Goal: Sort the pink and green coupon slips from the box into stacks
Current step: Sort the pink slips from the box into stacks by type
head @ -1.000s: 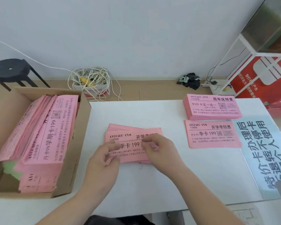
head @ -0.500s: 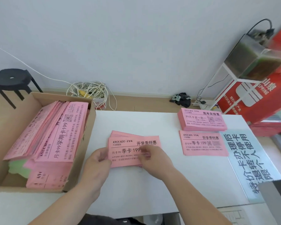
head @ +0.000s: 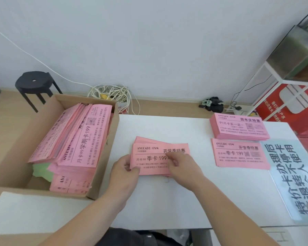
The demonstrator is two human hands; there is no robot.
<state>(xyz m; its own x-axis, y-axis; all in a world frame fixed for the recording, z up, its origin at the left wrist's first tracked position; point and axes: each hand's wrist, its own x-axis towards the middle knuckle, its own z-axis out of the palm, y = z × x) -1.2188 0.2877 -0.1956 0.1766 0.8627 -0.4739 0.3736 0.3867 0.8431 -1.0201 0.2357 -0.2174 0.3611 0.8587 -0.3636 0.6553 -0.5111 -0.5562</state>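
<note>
Left hand (head: 126,172) has slid to the left edge of the fanned pink slips (head: 143,140), pinching them; rt hand (head: 182,165) pinches the top slip (head: 149,158) on the table (head: 167,206); print matches nearer stack (head: 238,157), prob. goes there; box (head: 107,157) still loaded.

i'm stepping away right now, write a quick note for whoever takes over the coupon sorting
Hands: the left hand grips the left edge of the pink bundle at the middle of the table; the right hand has its fingers curled on the bundle's top slip.
Things: the box on the left holds many pink slips, with green slips showing beneath them.
Done: two pink stacks on the right, the far stack and the near stack.
Left: deal out the bundle (its top slip looks like the near stack's print), then empty the box. No green stack shows on the table.
</note>
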